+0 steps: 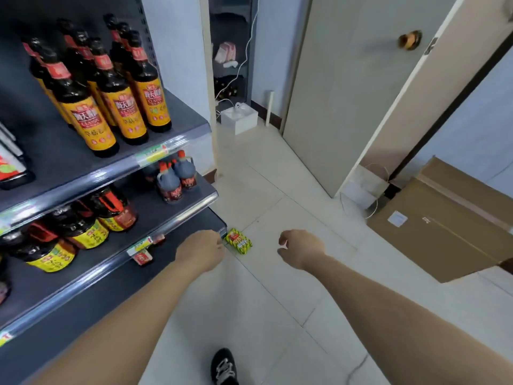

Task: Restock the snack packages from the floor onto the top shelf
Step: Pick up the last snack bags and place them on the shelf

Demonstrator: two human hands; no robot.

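Snack package (238,241) flat on floor tiles (277,287), against shelf corner (222,226).
Long axis slanting away from shelf; left hand (201,252) beside it, right hand (301,250) apart, both loosely curled, empty.

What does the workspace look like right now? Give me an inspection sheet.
Surface: pale tiled floor, bare near the shelving.
Job's things: one green-yellow snack package on the floor by the bottom shelf's corner.
Clutter: cardboard box, white box.
Hands: left hand reaching beside the package; right hand apart, fingers curled; both empty.
Cables: white cable down to the white box.
Surroundings: sauce bottles on shelves, open door.
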